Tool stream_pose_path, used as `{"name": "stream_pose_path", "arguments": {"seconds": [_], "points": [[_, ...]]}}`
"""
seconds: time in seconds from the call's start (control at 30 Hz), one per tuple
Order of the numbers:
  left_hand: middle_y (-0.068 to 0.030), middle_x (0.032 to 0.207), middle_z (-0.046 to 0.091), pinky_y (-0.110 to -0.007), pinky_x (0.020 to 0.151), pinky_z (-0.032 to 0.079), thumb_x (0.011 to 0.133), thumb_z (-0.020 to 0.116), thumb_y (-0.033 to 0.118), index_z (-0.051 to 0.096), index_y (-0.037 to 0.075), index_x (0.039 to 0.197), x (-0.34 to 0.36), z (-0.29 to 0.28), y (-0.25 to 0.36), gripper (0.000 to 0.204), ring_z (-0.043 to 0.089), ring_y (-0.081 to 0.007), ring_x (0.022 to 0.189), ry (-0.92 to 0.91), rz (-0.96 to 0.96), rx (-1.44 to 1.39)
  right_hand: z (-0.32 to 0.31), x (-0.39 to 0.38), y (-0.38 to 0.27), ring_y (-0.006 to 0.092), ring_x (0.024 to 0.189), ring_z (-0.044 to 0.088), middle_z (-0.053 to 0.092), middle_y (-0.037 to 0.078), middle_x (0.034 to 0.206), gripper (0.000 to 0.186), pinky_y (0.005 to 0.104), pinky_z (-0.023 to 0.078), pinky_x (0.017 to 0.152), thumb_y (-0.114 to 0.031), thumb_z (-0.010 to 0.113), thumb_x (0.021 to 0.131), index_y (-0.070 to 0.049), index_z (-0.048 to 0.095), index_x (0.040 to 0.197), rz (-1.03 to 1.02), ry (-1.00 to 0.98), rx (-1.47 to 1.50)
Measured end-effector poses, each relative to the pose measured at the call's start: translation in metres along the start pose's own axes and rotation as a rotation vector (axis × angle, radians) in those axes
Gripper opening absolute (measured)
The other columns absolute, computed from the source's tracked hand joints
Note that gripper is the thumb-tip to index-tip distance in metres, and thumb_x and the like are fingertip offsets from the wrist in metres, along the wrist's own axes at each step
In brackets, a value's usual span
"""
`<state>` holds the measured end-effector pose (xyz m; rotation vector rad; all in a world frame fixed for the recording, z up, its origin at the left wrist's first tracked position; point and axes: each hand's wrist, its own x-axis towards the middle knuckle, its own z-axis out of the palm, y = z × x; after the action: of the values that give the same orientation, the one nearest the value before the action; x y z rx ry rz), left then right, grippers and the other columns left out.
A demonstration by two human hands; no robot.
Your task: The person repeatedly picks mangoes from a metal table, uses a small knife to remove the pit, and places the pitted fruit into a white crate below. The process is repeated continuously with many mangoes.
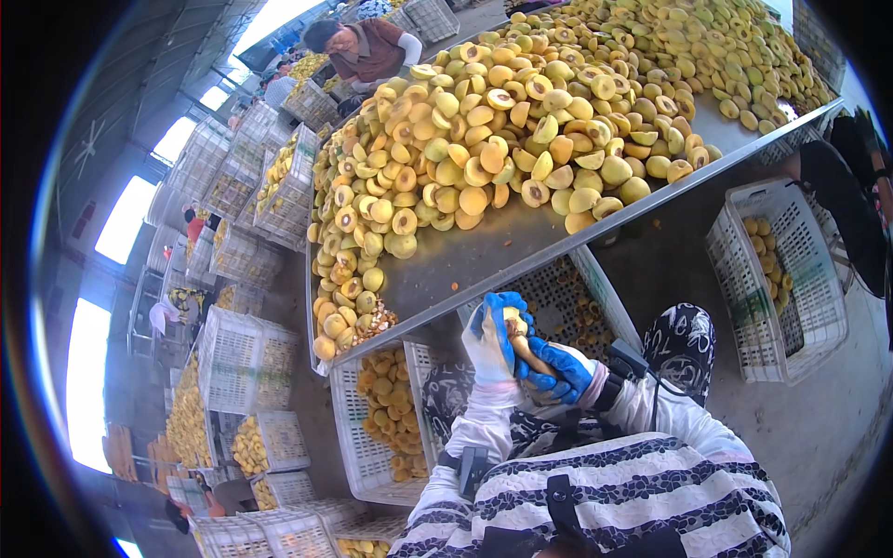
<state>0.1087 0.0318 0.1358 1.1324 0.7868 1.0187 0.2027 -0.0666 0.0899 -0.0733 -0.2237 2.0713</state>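
Observation:
In front of my body, above my lap, both hands wear white gloves with blue coating. The fingers of my left hand (493, 337) are wrapped round a pale yellow peach half (514, 323). My right hand (562, 374) is closed round a tan handle (532, 357), likely wooden, of a small tool whose working end meets the peach and is hidden. Beyond my hands, a large heap of yellow peach halves (484, 139), some with the pit showing, covers much of a metal table (456, 270).
Below the table edge sits a crate (595, 288) with some fruit pieces. A white crate of peach halves (349, 428) stands at my left, another crate (791, 325) at right. Stacked crates (246, 358) line the left. A person (367, 56) works across the table; another's dark-clothed leg (842, 195) shows far right.

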Motion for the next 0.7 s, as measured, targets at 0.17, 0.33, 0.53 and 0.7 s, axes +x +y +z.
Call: {"name": "stream_pose_path", "arguments": {"seconds": [0.17, 0.33, 0.53, 0.7], "points": [[-0.0118, 0.079, 0.066, -0.03, 0.053, 0.053, 0.097, 0.059, 0.039, 0.064, -0.003, 0.094, 0.005, -0.004, -0.011, 0.042, 0.063, -0.0199, 0.059, -0.016, -0.252, 0.0, -0.03, 0.001, 0.007, 0.0087, 0.037, 0.036, 0.042, 0.001, 0.056, 0.051, 0.0216, 0.025, 0.032, -0.054, 0.046, 0.098, -0.004, 0.053, 0.095, 0.03, -0.001, 0.144], [-0.0132, 0.076, 0.065, -0.032, 0.053, 0.054, 0.096, 0.059, 0.039, 0.064, -0.003, 0.094, 0.004, -0.021, -0.04, 0.042, 0.063, -0.0233, 0.058, 0.033, -0.394, -0.097, -0.049, -0.002, 0.017, 0.008, 0.041, 0.038, 0.046, -0.001, 0.062, 0.041, 0.0231, 0.029, 0.036, -0.048, 0.055, 0.097, -0.007, 0.057, 0.094, -0.036, 0.143, -0.036], [-0.014, 0.085, 0.067, -0.036, 0.06, 0.056, 0.096, 0.057, 0.045, 0.063, 0.0, 0.1, 0.011, -0.039, -0.078, 0.046, 0.065, -0.0243, 0.067, 0.072, -0.522, -0.201, -0.075, 0.002, 0.015, 0.0092, 0.039, 0.038, 0.046, 0.002, 0.061, 0.045, 0.0227, 0.026, 0.032, -0.055, 0.049, 0.096, -0.011, 0.056, 0.094, 0.131, -0.037, 0.285], [-0.0161, 0.102, 0.065, -0.045, 0.082, 0.055, 0.097, 0.052, 0.048, 0.061, 0.002, 0.11, 0.02, -0.071, -0.1, 0.049, 0.063, -0.03, 0.092, 0.098, -0.617, -0.419, -0.093, 0.001, -0.001, 0.0077, 0.038, 0.034, 0.044, 0.0, 0.059, 0.044, 0.0225, 0.026, 0.031, -0.051, 0.048, 0.098, -0.008, 0.056, 0.101, -0.093, 0.17, 0.483]]}}
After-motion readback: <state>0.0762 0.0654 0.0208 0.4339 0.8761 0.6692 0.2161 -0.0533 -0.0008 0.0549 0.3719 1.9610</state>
